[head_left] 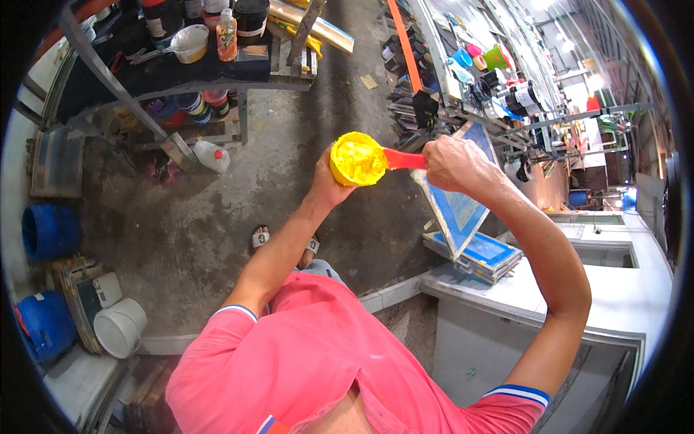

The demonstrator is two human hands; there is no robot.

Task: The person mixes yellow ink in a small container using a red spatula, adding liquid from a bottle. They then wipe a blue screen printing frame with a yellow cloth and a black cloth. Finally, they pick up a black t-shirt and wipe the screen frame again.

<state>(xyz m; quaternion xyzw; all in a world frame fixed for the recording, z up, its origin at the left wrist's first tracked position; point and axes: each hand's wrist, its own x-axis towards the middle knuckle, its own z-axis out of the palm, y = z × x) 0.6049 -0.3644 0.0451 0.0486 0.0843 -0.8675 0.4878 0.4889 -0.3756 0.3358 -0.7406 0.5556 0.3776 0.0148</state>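
A small round tub (337,173) full of thick yellow ink or paint (359,158) is held out in front of me. My left hand (329,179) wraps round its left side and underside. With my right hand (454,166) I grip a red-handled spatula (405,159), fingers closed about the handle's end. Its other end reaches the tub's right rim and goes into the yellow paste, so the blade's tip is hidden. Yellow is smeared over the rim.
A dark bench (253,71) at upper left carries a white tub (189,44) and an orange bottle (227,36). Blue-meshed frames (463,210) lean at right by a white counter (614,289). A white jug (212,155) stands on the floor; blue barrels (47,325) are at far left.
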